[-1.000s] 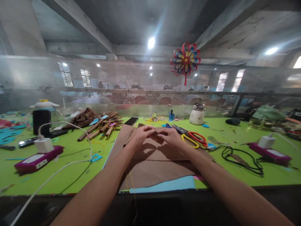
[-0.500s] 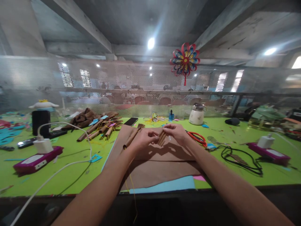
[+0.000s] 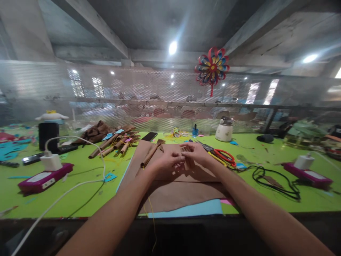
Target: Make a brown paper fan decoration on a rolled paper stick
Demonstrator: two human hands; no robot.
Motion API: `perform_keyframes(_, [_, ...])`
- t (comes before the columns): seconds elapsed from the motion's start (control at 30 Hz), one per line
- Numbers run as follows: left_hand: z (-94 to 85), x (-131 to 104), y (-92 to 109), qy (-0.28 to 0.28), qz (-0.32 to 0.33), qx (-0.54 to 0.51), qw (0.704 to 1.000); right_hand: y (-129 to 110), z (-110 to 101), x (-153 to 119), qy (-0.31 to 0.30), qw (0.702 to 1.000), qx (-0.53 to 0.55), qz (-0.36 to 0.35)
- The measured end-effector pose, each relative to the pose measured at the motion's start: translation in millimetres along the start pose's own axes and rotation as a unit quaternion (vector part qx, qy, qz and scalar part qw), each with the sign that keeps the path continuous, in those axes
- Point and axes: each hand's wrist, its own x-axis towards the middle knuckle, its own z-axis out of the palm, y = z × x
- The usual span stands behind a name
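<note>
Over the brown paper sheet (image 3: 183, 199), my two hands meet with their fingertips close together. My right hand (image 3: 196, 153) is closed on a small pleated piece of brown paper (image 3: 189, 163), which shows below its fingers and is partly covered by them. My left hand (image 3: 170, 162) has its fingers curled in beside that piece; what lies between them, if anything, is hidden. Left of my hands, a rolled brown paper tube (image 3: 149, 156) with a frayed end and a yellow thread rests on the sheet.
Scissors with red-orange handles (image 3: 225, 157) lie to the right, near a coiled black cable (image 3: 277, 183). A pile of brown paper rolls (image 3: 117, 142), a phone (image 3: 149, 136) and a blue bottle (image 3: 195, 132) sit behind. Purple power strips (image 3: 45, 181) flank both sides; a white flask (image 3: 224, 129) stands back right.
My hands have drawn closer together, and the pleated brown piece is now more covered by my fingers. More of the scissors shows beside my right hand. The view has shifted slightly.
</note>
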Motion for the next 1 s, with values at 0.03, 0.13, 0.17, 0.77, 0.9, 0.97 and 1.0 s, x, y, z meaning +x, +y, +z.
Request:
perform_keyframes(0.03, [0.9, 0.2, -1.9, -0.006, -0.01, -0.017, 1.0, -0.5, -1.3, 0.3, -0.007, 0.999, -0.042, -0.018])
perform_keyframes(0.13, [1.6, 2.8, -6.3, 0.015, -0.034, -0.02, 0.999, 1.8, -1.4, 1.6, -0.015, 0.993, -0.108, -0.047])
perform_keyframes(0.17, [1.4, 4.0, -6.9, 0.028, -0.038, -0.014, 0.999, 3.3, -0.5, 1.9, -0.015, 0.992, -0.116, -0.052])
perform_keyframes(0.77, [-14.2, 16.7, -6.2, 0.042, 0.085, -0.07, 0.993, 5.6, 3.2, -1.8, -0.036, 0.969, 0.237, 0.059])
perform_keyframes(0.9, [-16.8, 13.8, -1.1, 0.059, 0.082, -0.085, 0.991, 7.9, 2.3, 1.2, 0.002, 0.98, 0.191, 0.053])
perform_keyframes(0.97, [-18.3, 10.2, 4.4, 0.098, 0.081, -0.096, 0.987, 7.8, 1.7, 1.4, 0.005, 0.986, 0.16, 0.055])
perform_keyframes(1.0, [-18.8, 8.4, 7.3, 0.117, 0.079, -0.095, 0.985, 7.4, 1.7, 1.0, -0.002, 0.988, 0.147, 0.055])
